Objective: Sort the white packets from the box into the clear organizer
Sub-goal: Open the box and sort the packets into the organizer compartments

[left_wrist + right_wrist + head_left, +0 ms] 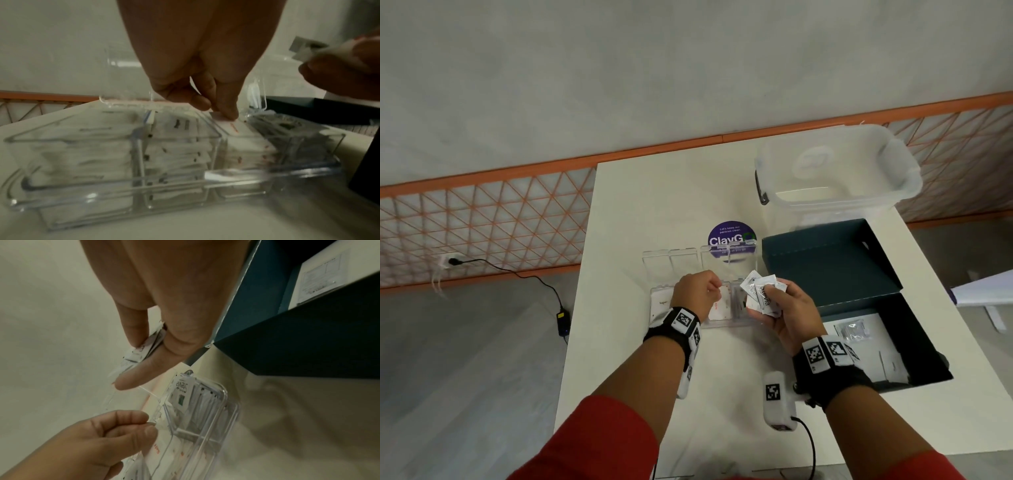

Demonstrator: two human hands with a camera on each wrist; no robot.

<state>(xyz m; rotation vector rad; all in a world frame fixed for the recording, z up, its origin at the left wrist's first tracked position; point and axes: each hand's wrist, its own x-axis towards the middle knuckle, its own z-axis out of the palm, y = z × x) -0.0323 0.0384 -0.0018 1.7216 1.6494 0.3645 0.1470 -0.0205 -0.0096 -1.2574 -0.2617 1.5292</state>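
The clear organizer [729, 323] sits mid-table with its lids tipped open; its compartments [174, 186] hold stacks of white packets. My left hand [714, 286] reaches into a middle compartment, thumb and forefinger [226, 112] pinching the far edge of a white packet with red print [236, 129] on top of a stack. My right hand [774, 294] hovers just right of the organizer and grips a bundle of several white packets [762, 296], seen between thumb and fingers [141, 350]. The dark teal box [921, 342] lies open to the right, with a few packets [859, 335] inside.
A large clear plastic bin [835, 171] stands at the table's back right. A round purple sticker [732, 236] lies behind the organizer. A small white tagged device [777, 401] with a black cable rests near the front edge. A Stevia packet [183, 389] stands in the rightmost compartment.
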